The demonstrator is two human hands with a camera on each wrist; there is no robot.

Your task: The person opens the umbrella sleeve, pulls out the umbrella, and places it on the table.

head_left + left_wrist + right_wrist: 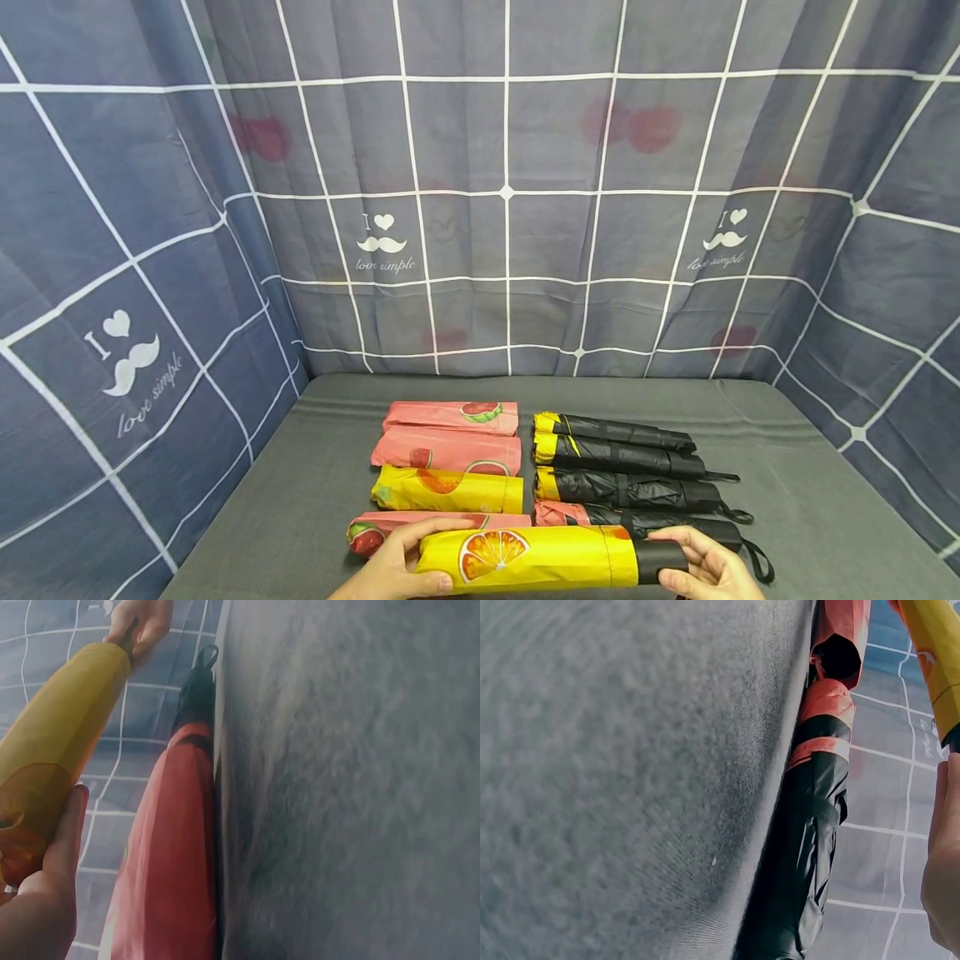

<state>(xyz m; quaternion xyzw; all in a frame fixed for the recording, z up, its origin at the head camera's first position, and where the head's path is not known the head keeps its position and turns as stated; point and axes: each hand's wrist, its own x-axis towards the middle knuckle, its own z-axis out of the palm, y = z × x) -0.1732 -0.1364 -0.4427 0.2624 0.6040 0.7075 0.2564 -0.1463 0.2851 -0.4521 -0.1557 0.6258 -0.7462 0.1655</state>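
Observation:
A folded umbrella in a yellow sleeve printed with orange slices lies level across both hands at the front of the table. My left hand holds the sleeve's left end, thumb in front and fingers behind. At the other end, my right hand pinches the black end that sticks out of the sleeve. In the left wrist view the yellow sleeve is raised beside a pink sleeve on the table. The right wrist view shows a black folded umbrella with a pink end below the right hand.
Pink sleeves with watermelon prints and a yellow sleeve lie in a column at left. Several black folded umbrellas, mostly yellow-ended, lie in a column at right. A checked curtain surrounds the grey tabletop at back and sides.

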